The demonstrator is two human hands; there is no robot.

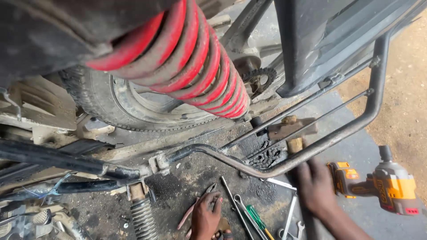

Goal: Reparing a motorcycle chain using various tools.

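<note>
My right hand [315, 184] reaches up under a bent grey guard bar [338, 133] and closes around the wooden handle of a rusty hammer [291, 128], whose head lies just beyond the bar. My left hand [205, 218] is low on the oily ground, fingers lying over red-handled pliers [187, 218]; whether it grips them is unclear. A red coil shock absorber [195, 58] slants across the top, in front of the motorcycle's rear wheel [102, 102].
An orange and black cordless impact wrench [384, 184] lies right of my right hand. Spanners [290, 213], a rod and a green-handled screwdriver [255, 216] lie between my hands. A loose chain [267, 156], a sprocket [260, 80] and a grey spring [143, 218] are nearby.
</note>
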